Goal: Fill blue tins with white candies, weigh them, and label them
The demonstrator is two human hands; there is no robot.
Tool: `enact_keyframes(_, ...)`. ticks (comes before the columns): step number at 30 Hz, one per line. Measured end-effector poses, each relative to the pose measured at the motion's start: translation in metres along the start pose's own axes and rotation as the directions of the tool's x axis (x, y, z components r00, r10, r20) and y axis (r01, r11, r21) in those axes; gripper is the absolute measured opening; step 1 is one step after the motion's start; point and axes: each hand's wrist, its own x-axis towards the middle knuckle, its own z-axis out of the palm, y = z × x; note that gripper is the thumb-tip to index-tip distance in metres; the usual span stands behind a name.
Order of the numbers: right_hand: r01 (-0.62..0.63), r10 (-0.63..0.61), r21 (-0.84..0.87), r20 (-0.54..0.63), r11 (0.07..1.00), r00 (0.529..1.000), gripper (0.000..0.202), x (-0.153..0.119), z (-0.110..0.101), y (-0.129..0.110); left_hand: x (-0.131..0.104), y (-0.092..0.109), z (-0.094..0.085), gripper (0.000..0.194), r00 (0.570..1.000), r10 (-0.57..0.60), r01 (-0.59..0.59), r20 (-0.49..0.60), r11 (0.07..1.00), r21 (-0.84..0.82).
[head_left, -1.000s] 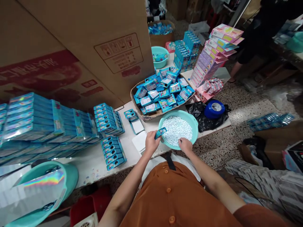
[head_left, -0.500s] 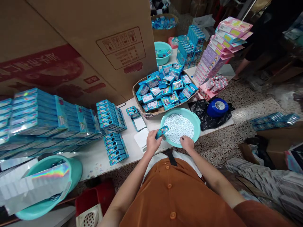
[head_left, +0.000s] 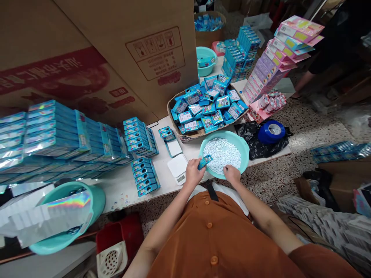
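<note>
My left hand (head_left: 193, 172) holds a small blue candy box (head_left: 205, 161) at the near left rim of a teal basin (head_left: 245, 144) full of small white tablets (head_left: 223, 154). At the basin's near edge my right hand (head_left: 232, 173) has its fingertips pinched in the tablets. Just left of my left hand lies a small white scale (head_left: 177, 166) on the white table (head_left: 121, 189).
A shallow cardboard tray (head_left: 174, 125) of loose blue boxes sits behind the basin. Stacks of blue packs (head_left: 139, 135) line the table's left, under large cartons (head_left: 121, 50). A blue tape roll (head_left: 271, 131) lies on black plastic at the right. Another person's legs (head_left: 307, 79) stand far right.
The view has shifted, so everything sits a little further right and up. My hands keep their places at the basin, the left one still on the blue box.
</note>
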Motion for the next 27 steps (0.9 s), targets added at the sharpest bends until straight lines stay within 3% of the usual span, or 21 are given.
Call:
enact_keyframes(4, -0.007, 0.007, 0.004, 0.015, 1.000, 1.000, 0.033, 0.000, -0.002, 0.000, -0.007, -0.005, -0.008, 0.032, 0.998, -0.047, 0.041, -0.031, 0.986, -0.161)
enact_keyframes(7, 0.000, 0.000, 0.013, 0.013, 1.000, 1.000, 0.032, 0.000, -0.002, 0.001, -0.017, -0.017, -0.011, 0.033, 0.983, -0.182, 0.153, -0.031, 0.900, -0.409)
enact_keyframes(9, 0.013, -0.013, 0.016, 0.000, 1.000, 1.000, 0.032, 0.000, -0.002, 0.002, -0.026, -0.033, -0.010, 0.036, 0.945, -0.324, 0.248, -0.048, 0.805, -0.539)
enact_keyframes(12, 0.040, -0.040, 0.019, -0.021, 0.999, 0.999, 0.031, 0.000, -0.001, 0.004, -0.037, -0.066, -0.005, 0.043, 0.846, -0.523, 0.351, -0.101, 0.690, -0.633)
enact_keyframes(14, 0.052, -0.051, 0.019, -0.022, 0.998, 0.998, 0.031, 0.000, -0.002, 0.005, -0.043, -0.091, -0.003, 0.044, 0.799, -0.587, 0.377, -0.134, 0.661, -0.648)
enact_keyframes(20, 0.056, -0.056, 0.016, -0.030, 0.998, 0.998, 0.030, 0.001, -0.002, 0.004, -0.049, -0.147, 0.000, 0.043, 0.732, -0.646, 0.424, -0.219, 0.682, -0.596)
enact_keyframes(27, 0.042, -0.042, -0.021, -0.014, 0.999, 0.999, 0.030, 0.002, -0.003, 0.003, -0.044, -0.171, 0.007, 0.045, 0.756, -0.617, 0.467, -0.218, 0.742, -0.481)
